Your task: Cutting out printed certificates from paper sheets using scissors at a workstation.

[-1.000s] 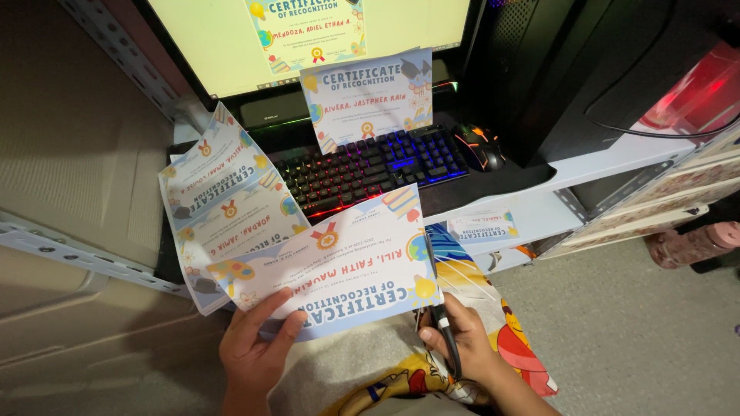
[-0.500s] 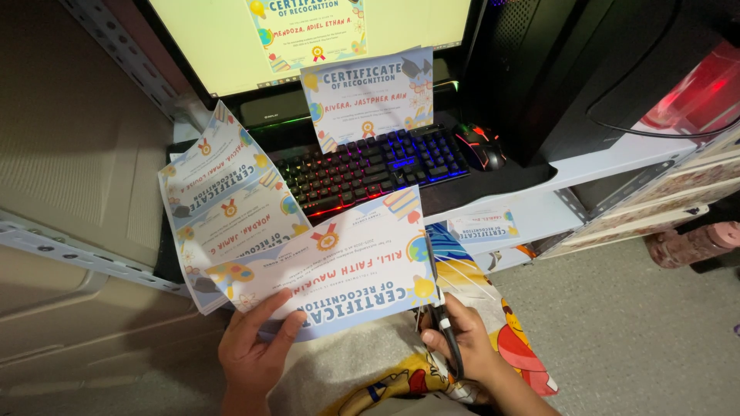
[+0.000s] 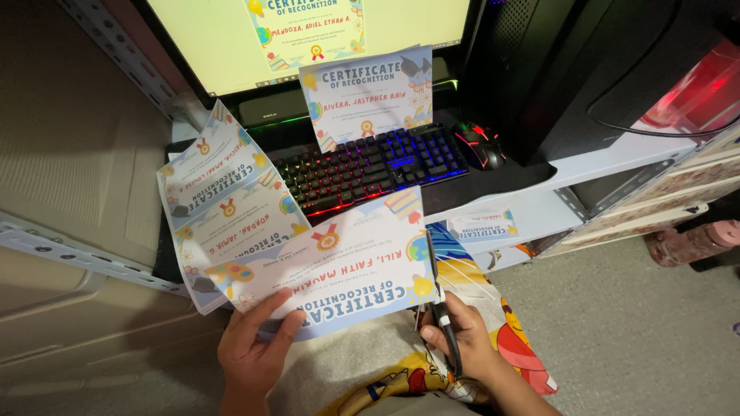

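My left hand (image 3: 253,348) holds the near left edge of a printed certificate sheet (image 3: 339,266), thumb on top of the paper. The sheet lies upside down to me, with coloured cartoon borders and a medal picture. My right hand (image 3: 462,339) grips a pair of black scissors (image 3: 441,308) whose blades run up the sheet's right edge. The sheet hovers over my lap, in front of the keyboard.
A stack of similar certificates (image 3: 220,204) lies to the left. Another certificate (image 3: 368,96) leans against the monitor (image 3: 231,46) above a backlit keyboard (image 3: 370,166). A black mouse (image 3: 479,145), a dark computer tower (image 3: 570,69) and a cartoon-print cloth (image 3: 501,339) are nearby.
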